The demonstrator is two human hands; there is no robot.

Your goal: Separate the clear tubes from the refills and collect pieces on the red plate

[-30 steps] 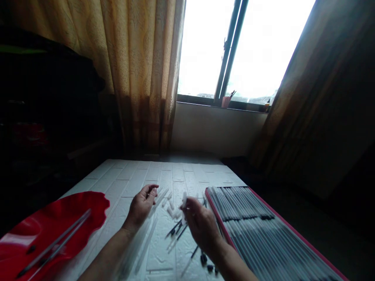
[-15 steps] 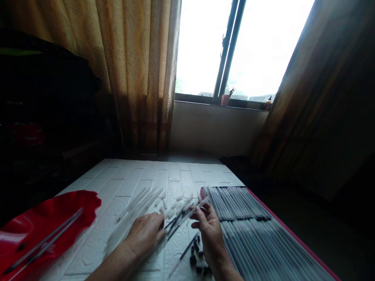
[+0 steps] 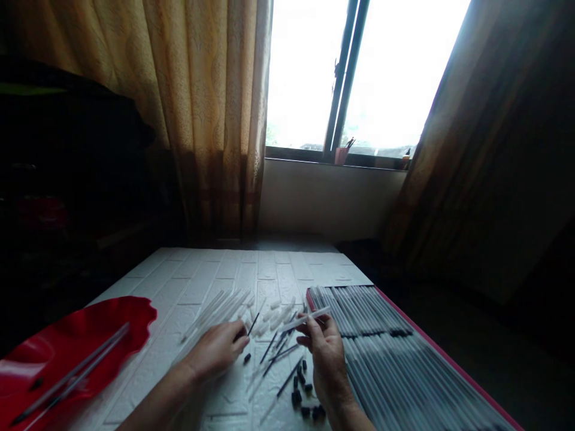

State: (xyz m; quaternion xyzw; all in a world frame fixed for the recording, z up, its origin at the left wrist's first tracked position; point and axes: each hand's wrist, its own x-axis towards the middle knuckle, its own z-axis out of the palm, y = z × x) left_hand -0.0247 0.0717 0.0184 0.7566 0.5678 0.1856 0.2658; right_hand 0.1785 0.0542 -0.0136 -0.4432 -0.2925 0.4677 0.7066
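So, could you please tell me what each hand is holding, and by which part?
The left hand holds a thin dark rod by its near end; the right hand holds a translucent tube around its middle.

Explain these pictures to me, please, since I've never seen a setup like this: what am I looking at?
There is no robot here: these are a person's bare hands, seen by one camera worn on the head, looking forward and down.

The left hand pinches a thin dark rod. The right hand holds a slim clear plastic tube.

On the white brick-patterned tabletop lie long clear tubes, short whitish pieces, more dark rods and small black pieces. To the left is a red wavy-edged dish with two long pen-like sticks. To the right, a red-edged tray holds tightly packed rows of slim, pen-like sticks.
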